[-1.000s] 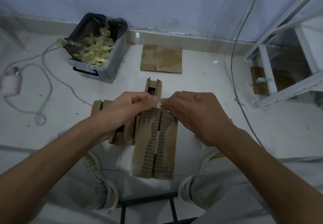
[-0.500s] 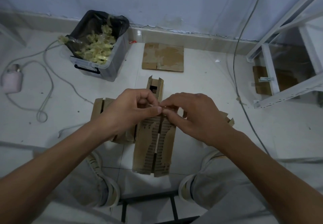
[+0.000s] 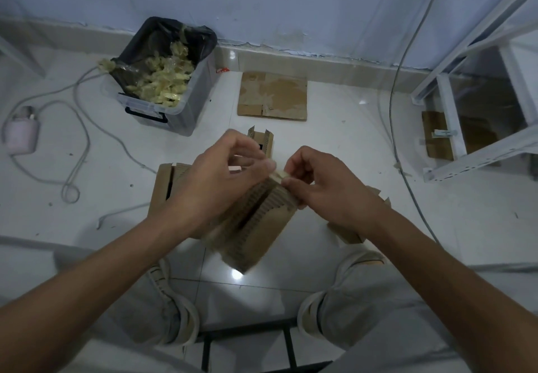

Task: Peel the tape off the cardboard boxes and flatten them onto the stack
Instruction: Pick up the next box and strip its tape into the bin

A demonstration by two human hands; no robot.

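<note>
I hold a brown cardboard box (image 3: pixel 256 227) with torn, peeled faces above the floor, tilted with its lower end toward the right. My left hand (image 3: pixel 215 186) grips its upper left side. My right hand (image 3: pixel 323 189) pinches a small pale scrap of tape (image 3: pixel 280 174) at the box's top edge. A flattened cardboard stack (image 3: pixel 273 96) lies on the floor by the far wall. Another box (image 3: pixel 164 186) sits behind my left hand, and a narrow open box (image 3: pixel 262 140) stands beyond my fingers.
A clear plastic bin (image 3: pixel 163 81) lined with a black bag holds crumpled tape at the far left. A white cable (image 3: pixel 78 128) and a pink device (image 3: pixel 21 137) lie left. A white metal rack (image 3: pixel 477 96) stands right, with cardboard under it. My knees frame the bottom.
The held box has swung from upright to tilted, its lower end moving right. My hands have drawn slightly apart, and a scrap of tape now shows between my right fingers.
</note>
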